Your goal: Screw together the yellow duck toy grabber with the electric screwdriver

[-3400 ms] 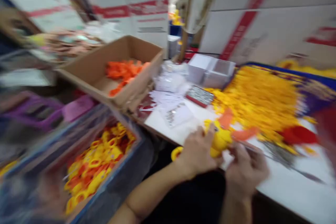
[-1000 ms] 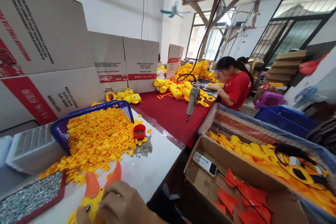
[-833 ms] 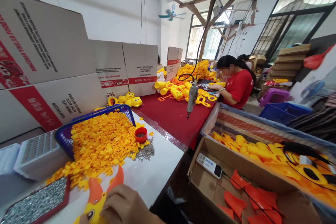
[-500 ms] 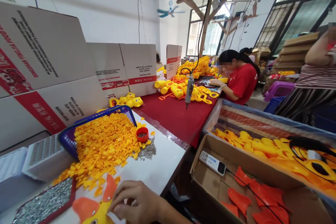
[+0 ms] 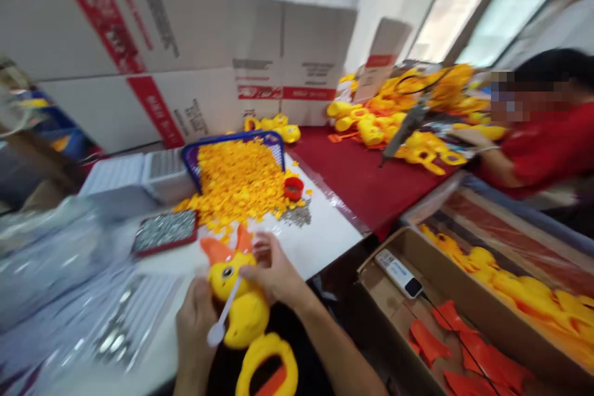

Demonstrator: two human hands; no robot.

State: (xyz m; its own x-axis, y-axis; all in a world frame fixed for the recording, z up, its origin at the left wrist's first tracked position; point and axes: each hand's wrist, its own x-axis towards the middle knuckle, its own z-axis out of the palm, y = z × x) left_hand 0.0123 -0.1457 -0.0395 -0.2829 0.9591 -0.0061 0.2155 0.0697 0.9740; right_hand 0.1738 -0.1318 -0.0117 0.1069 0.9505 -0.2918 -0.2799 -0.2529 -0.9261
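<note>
both hands hold a yellow duck [image 5: 239, 303] with an orange beak at the near edge of the white surface [image 5: 320, 241]. left hand [image 5: 195, 328] fingers curl round its side; right hand [image 5: 273, 272] fingers grip its head. a white strip [image 5: 225, 315] lies across the duck. carton [image 5: 185, 62] print too blurred to read.

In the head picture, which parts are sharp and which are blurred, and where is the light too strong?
Head view: the yellow duck toy and both hands, left hand and right hand, are fairly sharp; the left side and the window region smear with motion blur; the window is overexposed; edges bend from wide-angle distortion.
</note>
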